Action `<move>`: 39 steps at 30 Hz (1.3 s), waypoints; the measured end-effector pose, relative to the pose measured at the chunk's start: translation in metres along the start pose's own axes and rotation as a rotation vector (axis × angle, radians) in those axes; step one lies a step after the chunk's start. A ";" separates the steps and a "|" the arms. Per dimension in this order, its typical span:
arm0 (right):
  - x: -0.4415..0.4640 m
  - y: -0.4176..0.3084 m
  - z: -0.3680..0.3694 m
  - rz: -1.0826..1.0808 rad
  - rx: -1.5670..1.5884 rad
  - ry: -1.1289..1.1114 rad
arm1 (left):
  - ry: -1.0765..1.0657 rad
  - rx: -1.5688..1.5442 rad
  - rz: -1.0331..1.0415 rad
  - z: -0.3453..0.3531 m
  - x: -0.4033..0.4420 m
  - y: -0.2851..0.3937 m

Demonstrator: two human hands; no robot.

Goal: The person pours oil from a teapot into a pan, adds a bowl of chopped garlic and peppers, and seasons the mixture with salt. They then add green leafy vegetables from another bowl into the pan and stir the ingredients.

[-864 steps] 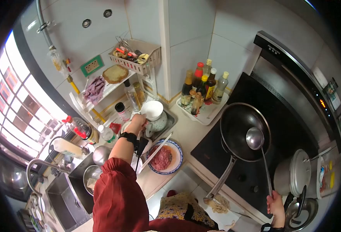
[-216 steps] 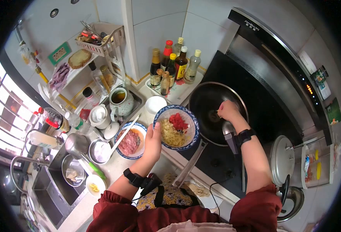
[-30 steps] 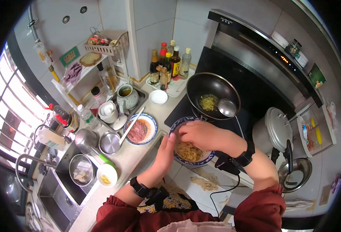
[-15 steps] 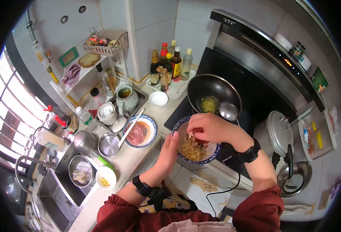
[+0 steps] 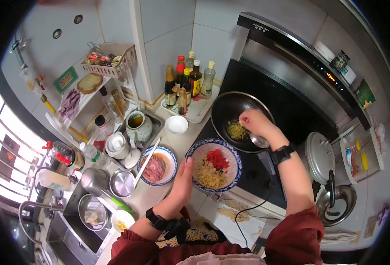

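My left hand [image 5: 184,180] grips the left rim of a blue-and-white patterned bowl [image 5: 235,176]. Inside it, chopped red pepper [image 5: 217,158] lies beside pale minced garlic [image 5: 210,176]. My right hand [image 5: 259,123] hovers over the black wok [image 5: 230,104], fingers drawn together; whatever they hold is too small to make out. Below those fingers, yellow-green chopped bits [image 5: 237,130] sit in the wok. A metal ladle [image 5: 260,140] rests in it too, partly hidden by my right hand.
Left of the bowl, a plate of raw minced meat [image 5: 154,168] has chopsticks [image 5: 147,161] across it. A small white bowl [image 5: 176,125] stands near the sauce bottles [image 5: 188,86]. A pressure cooker [image 5: 319,157] is at right, the sink [image 5: 69,234] at lower left.
My right hand has gone from inside the patterned bowl up to a place over the wok. The red pepper and garlic now show fully. My left hand stays at the bowl's rim.
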State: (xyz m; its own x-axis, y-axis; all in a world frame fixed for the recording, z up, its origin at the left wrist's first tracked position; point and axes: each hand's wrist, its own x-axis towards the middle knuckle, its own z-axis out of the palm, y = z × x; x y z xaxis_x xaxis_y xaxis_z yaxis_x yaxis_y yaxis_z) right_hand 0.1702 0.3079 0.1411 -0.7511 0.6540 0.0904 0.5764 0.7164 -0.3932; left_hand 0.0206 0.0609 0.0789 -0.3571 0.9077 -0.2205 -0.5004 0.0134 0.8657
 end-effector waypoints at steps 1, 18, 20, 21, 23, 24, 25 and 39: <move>0.003 0.021 0.017 -0.030 -0.123 0.047 | -0.002 0.000 -0.003 -0.006 0.002 -0.002; -0.023 0.016 0.003 -0.076 -0.255 0.203 | 0.044 -0.028 -0.022 0.028 -0.001 0.013; -0.026 0.033 0.014 -0.097 -0.457 0.143 | 0.031 0.056 -0.039 0.025 0.001 0.009; -0.031 0.024 0.004 -0.102 -0.461 0.150 | 0.024 0.132 -0.055 0.024 0.004 0.008; -0.047 -0.012 -0.024 -0.215 -0.085 0.243 | -0.003 0.067 -0.045 0.029 0.007 0.007; -0.053 -0.024 -0.032 -0.217 -0.083 0.238 | -0.034 0.010 -0.043 0.031 0.007 0.005; -0.057 -0.035 -0.039 -0.380 0.022 0.084 | -0.032 0.011 -0.046 0.032 0.008 0.004; -0.035 -0.043 0.002 -0.661 -0.224 -0.183 | -0.038 0.105 -0.066 0.048 0.047 0.006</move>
State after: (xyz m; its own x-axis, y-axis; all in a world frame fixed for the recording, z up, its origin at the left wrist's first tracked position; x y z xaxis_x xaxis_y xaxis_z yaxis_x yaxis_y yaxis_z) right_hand 0.1705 0.2537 0.1529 -0.9962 0.0293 0.0822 0.0202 0.9937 -0.1099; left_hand 0.0385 0.1238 0.0955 -0.2948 0.9187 -0.2630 -0.4358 0.1157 0.8926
